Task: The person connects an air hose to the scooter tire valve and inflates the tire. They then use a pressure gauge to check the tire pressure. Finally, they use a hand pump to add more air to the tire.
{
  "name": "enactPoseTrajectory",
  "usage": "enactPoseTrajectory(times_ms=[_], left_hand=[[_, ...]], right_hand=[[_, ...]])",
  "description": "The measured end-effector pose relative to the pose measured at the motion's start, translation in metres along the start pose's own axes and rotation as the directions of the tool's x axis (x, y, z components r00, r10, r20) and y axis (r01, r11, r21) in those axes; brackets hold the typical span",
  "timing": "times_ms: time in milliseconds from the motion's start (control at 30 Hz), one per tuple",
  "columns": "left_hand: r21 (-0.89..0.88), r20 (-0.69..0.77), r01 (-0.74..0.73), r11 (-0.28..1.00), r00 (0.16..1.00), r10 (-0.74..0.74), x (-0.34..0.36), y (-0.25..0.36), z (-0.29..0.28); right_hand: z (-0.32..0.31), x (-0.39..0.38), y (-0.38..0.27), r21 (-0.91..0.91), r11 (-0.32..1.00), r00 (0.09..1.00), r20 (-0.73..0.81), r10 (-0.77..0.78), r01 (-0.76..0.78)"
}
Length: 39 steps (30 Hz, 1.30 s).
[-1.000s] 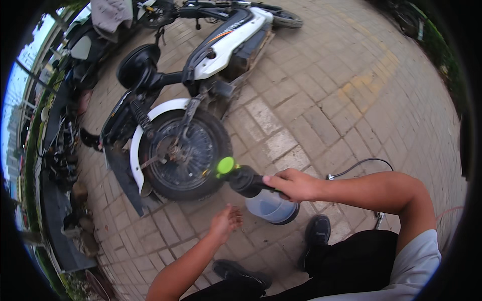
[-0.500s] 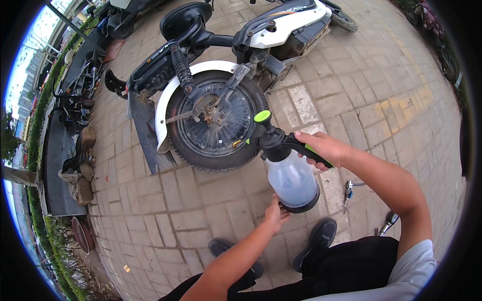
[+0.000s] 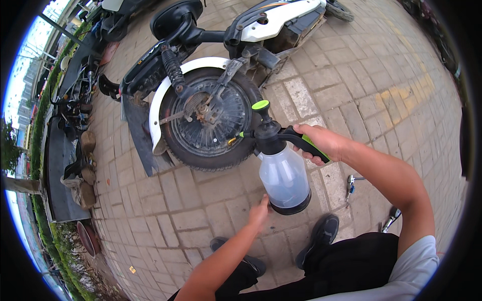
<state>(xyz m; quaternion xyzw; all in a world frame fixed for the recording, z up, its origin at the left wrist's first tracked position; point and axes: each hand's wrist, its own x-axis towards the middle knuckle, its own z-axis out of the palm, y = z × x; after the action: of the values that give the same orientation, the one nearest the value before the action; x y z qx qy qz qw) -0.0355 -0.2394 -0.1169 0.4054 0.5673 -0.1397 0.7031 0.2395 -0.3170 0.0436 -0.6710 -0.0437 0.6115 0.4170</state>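
At the lower edge of the frame, a pair of black trousers (image 3: 351, 263) and two dark shoes (image 3: 325, 232) show against brick paving (image 3: 191, 210). The left hand (image 3: 258, 213) reaches in from the lower left, close to the dark base of a pump sprayer (image 3: 284, 173). Its fingers are partly hidden there, so I cannot tell whether they touch the sprayer or how far they are bent. The right hand (image 3: 321, 143), right of centre, has its fingers wrapped around the sprayer's black and green handle (image 3: 306, 143). The sprayer stands slightly tilted near the middle of the frame, its clear bottle partly filled and a green-topped plunger (image 3: 260, 105) raised above it. Its nozzle faces left and overlaps the tyre in this view.

To the right of the sprayer, a small metal fitting (image 3: 350, 186) with a blue part lies on the paving; a black-handled tool (image 3: 391, 218) lies nearer the right arm.

Beyond the sprayer, a wheel (image 3: 221, 120) sits under a white mudguard (image 3: 156, 115), part of a scooter (image 3: 263, 30) lying on its side. At far left runs a hedge (image 3: 36, 155).
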Motion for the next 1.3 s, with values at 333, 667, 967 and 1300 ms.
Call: enactPoseTrajectory(times_ms=[333, 667, 967, 1300], left_hand=[[-0.608, 0.013, -0.267, 0.748, 0.938, 0.346, -0.028, 0.150, 0.010], [-0.678, 0.076, -0.250, 0.691, 0.912, 0.404, -0.069, 0.130, 0.037], [-0.707, 0.075, -0.277, 0.651, 0.885, 0.459, -0.080, 0.123, 0.059], [-0.569, 0.091, -0.434, 0.699, 0.811, 0.578, -0.065, 0.119, 0.043]], right_hand=[[0.020, -0.043, 0.043, -0.038, 0.987, 0.987, 0.054, -0.152, 0.155], [0.025, -0.074, 0.133, -0.545, 0.614, 0.769, 0.094, -0.632, 0.571], [0.020, -0.071, 0.141, -0.787, 0.354, 0.800, 0.273, -0.534, 0.505], [0.056, -0.088, 0.053, -0.816, -0.224, 0.290, 0.425, -0.857, 0.533]])
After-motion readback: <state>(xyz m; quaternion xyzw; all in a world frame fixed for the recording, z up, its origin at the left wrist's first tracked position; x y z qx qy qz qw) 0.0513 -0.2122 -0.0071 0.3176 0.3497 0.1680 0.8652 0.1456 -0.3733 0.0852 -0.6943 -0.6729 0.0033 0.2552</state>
